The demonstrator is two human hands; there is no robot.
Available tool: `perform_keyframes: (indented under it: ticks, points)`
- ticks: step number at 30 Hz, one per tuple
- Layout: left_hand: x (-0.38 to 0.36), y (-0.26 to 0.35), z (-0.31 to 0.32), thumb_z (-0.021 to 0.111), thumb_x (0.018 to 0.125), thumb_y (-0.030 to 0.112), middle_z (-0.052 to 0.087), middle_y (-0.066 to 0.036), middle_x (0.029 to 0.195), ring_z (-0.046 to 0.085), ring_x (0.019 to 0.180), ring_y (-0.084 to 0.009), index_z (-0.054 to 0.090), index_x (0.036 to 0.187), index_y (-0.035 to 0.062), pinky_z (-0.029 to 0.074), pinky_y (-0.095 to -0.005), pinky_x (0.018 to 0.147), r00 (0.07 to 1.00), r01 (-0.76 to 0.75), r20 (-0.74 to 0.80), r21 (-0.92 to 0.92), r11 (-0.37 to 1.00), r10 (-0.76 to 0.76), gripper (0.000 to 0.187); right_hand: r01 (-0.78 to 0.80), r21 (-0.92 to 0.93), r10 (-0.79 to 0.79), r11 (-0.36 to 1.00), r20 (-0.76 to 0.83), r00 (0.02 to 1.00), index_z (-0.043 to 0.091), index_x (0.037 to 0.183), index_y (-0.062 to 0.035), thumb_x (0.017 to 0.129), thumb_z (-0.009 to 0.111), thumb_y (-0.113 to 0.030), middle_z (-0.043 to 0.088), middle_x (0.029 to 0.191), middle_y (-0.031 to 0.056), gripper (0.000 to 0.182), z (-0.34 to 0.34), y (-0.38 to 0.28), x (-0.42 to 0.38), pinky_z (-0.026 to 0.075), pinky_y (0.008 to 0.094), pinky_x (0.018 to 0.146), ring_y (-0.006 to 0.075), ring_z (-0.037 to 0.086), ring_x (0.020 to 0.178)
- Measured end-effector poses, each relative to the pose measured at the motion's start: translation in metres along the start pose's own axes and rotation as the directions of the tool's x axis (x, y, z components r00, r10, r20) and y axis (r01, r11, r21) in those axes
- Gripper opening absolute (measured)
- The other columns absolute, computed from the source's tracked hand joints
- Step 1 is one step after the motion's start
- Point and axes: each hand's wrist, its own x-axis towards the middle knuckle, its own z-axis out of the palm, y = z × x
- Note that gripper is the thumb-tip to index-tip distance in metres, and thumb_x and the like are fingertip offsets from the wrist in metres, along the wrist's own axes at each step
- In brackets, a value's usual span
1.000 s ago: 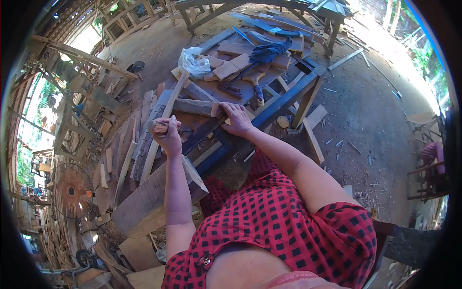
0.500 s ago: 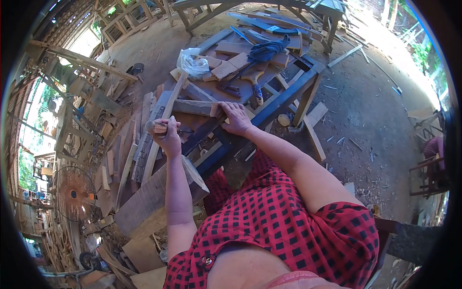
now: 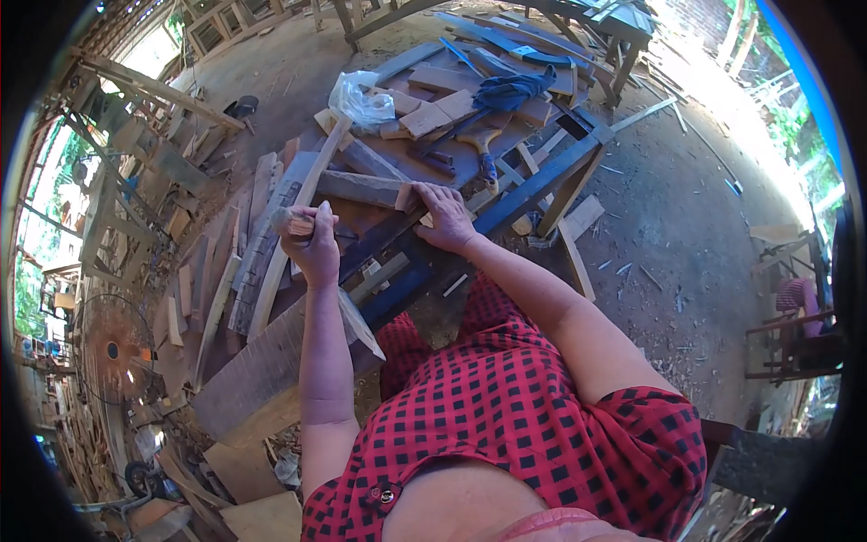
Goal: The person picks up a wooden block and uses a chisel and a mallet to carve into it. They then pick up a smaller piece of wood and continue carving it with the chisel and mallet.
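In my left hand (image 3: 316, 251) is a wooden-handled tool (image 3: 294, 226), my fingers closed round it. Its thick, rounded wooden end sticks out to the left. A thin dark part shows right of the fist; the tool's exact kind cannot be made out. My right hand (image 3: 444, 219) grips the near right end of a wooden block (image 3: 366, 190), with fingers bent over the end and the thumb apart, lower down. The block lies on the low worktable (image 3: 519, 199), close to its near edge. Part of its right end is hidden under my fingers.
Wood offcuts (image 3: 442, 113), a plastic bag (image 3: 361, 101), a blue cloth (image 3: 515, 88) and a brush-like tool (image 3: 486, 163) crowd the tabletop. A thick timber beam (image 3: 257, 370) is left of my legs. Another bench (image 3: 406, 20) stands beyond; a fan (image 3: 113, 350) is at far left.
The view has shifted slightly. Both hands keep their grips on the tool and the wooden block, and the tool stays at nearly the same place above the worktable.
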Motion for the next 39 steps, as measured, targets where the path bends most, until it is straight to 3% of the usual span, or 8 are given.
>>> perform_keyframes:
  ticks: [14,17,18,21,23,27,33,39]
  points:
    - [-0.001,0.002,0.0,0.066,0.085,0.006,0.059,-0.002,0.07,0.061,0.064,-0.0095,0.051,0.083,0.007,0.049,-0.0232,0.061,0.999,0.033,-0.015,-0.103,0.994,-0.034,0.015,0.027,0.074,-0.023,0.997,-0.059,0.998,0.041,0.135,-0.0073,0.067,0.068,-0.015,0.048,0.13,0.0146,0.073,0.003,0.007,0.0,0.033,0.0427,0.105,0.0308,0.045,0.124]
    - [-0.003,-0.008,-0.002,0.066,0.084,0.006,0.059,-0.001,0.071,0.062,0.064,-0.0092,0.052,0.085,0.0067,0.049,-0.0236,0.06,0.996,0.073,-0.04,-0.125,0.989,-0.079,0.014,-0.069,0.472,0.127,0.879,-0.093,0.987,0.047,0.128,-0.006,0.074,0.059,0.001,0.053,0.12,0.0146,0.056,0.017,0.025,0.005,0.045,0.0355,0.093,0.0274,0.057,0.107]
    - [-0.003,-0.01,-0.003,0.066,0.084,0.005,0.059,-0.001,0.071,0.062,0.064,-0.0089,0.053,0.084,0.0065,0.049,-0.0233,0.06,0.997,0.053,-0.043,-0.127,0.991,-0.058,0.014,-0.084,0.705,0.192,0.704,-0.075,0.979,0.049,0.127,-0.006,0.077,0.057,0.003,0.055,0.117,0.0127,0.051,0.022,0.027,0.012,0.047,0.0319,0.089,0.0223,0.059,0.101]
    - [0.0,-0.02,-0.006,0.067,0.084,0.006,0.061,-0.001,0.068,0.061,0.061,-0.0083,0.054,0.079,0.0056,0.049,-0.0224,0.059,0.998,-0.024,-0.056,-0.046,0.999,0.022,0.013,-0.112,0.457,0.155,0.882,-0.058,0.986,0.051,0.124,-0.0093,0.082,0.06,-0.008,0.055,0.119,0.0136,0.043,-0.009,0.004,0.041,0.049,0.0353,0.085,0.0254,0.059,0.102]
    - [0.002,-0.019,-0.007,0.067,0.084,0.005,0.061,-0.001,0.066,0.061,0.06,-0.008,0.054,0.078,0.0052,0.048,-0.0221,0.058,0.996,-0.025,-0.086,-0.027,0.999,0.023,0.014,0.029,0.137,-0.026,0.99,-0.025,0.999,0.051,0.125,-0.0101,0.083,0.063,-0.021,0.055,0.12,0.0153,0.045,-0.027,-0.022,0.06,0.046,0.0408,0.089,0.031,0.056,0.108]
    - [0.003,-0.012,-0.006,0.067,0.083,0.004,0.061,-0.002,0.064,0.06,0.059,-0.0074,0.055,0.075,0.0045,0.047,-0.0218,0.056,0.996,-0.004,-0.089,-0.116,0.993,-0.006,0.014,0.142,-0.052,-0.128,0.989,0.203,0.971,0.047,0.13,-0.0119,0.08,0.065,-0.035,0.053,0.122,0.0171,0.058,-0.018,-0.054,0.076,0.044,0.0462,0.093,0.0359,0.052,0.113]
    - [0.006,-0.023,-0.008,0.065,0.083,0.002,0.059,0.0,0.062,0.059,0.058,-0.0067,0.055,0.076,0.0049,0.047,-0.0215,0.055,0.989,-0.045,-0.148,-0.109,0.993,0.028,0.013,0.148,-0.429,0.054,0.891,0.424,0.904,0.034,0.142,-0.0192,0.075,0.07,-0.043,0.047,0.128,0.0183,0.079,0.004,-0.082,0.095,0.044,0.046,0.094,0.0397,0.048,0.116]
    - [0.005,-0.022,-0.006,0.065,0.082,0.001,0.059,0.0,0.064,0.057,0.06,-0.0062,0.055,0.074,0.0047,0.047,-0.0226,0.057,0.99,-0.024,-0.143,-0.154,0.988,0.002,0.014,0.119,-0.484,0.166,0.867,0.505,0.847,0.033,0.142,-0.0212,0.069,0.073,-0.038,0.052,0.123,0.0196,0.085,-0.006,-0.089,0.114,0.044,0.046,0.095,0.0399,0.048,0.116]
